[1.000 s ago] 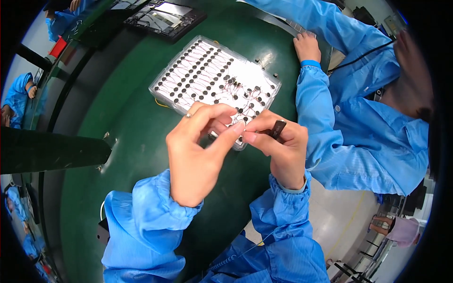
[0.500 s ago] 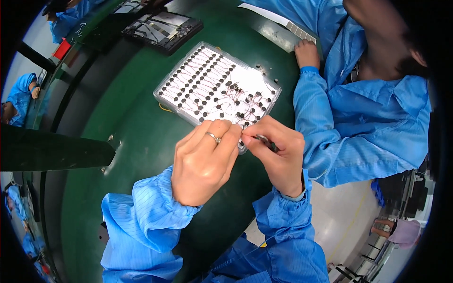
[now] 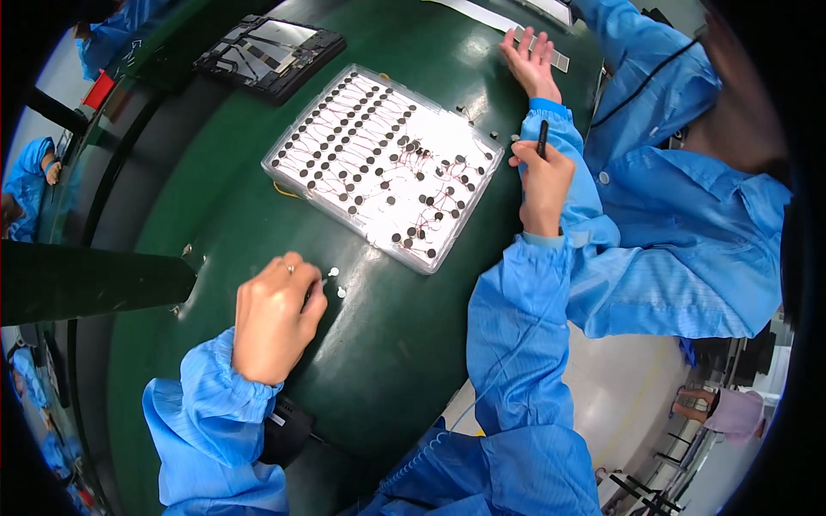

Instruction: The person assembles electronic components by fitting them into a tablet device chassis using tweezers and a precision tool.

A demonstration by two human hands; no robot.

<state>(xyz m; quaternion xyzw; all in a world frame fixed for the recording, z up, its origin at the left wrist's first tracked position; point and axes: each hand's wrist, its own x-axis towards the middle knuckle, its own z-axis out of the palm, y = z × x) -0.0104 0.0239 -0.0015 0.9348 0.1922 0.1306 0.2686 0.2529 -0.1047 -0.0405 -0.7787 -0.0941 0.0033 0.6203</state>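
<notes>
My right hand point(image 3: 544, 189) is closed on a slim black pen-like tool point(image 3: 543, 138), which points upward from its fingers. It is just right of a clear plastic tray point(image 3: 389, 247), in front of a co-worker's blue sleeve. Small round black parts point(image 3: 391, 200) with thin reddish wires lie on the tray's white surface, in rows on the left and scattered on the right. My left hand point(image 3: 280, 318) rests low over the green table, fingers curled in. Whether it pinches anything is hidden. Two small white pieces point(image 3: 337, 282) lie beside its fingertips.
A co-worker's open hand point(image 3: 532, 67) reaches across the far right, near a white strip point(image 3: 469, 10). An opened black device point(image 3: 271, 56) lies far left. Small loose parts point(image 3: 494, 134) sit beside the tray. A dark green beam point(image 3: 95, 279) juts in from the left.
My hands have parted from the tray's near edge: the left moved down and left, the right up and right with the black tool. The co-worker's hand has turned palm up and moved farther away.
</notes>
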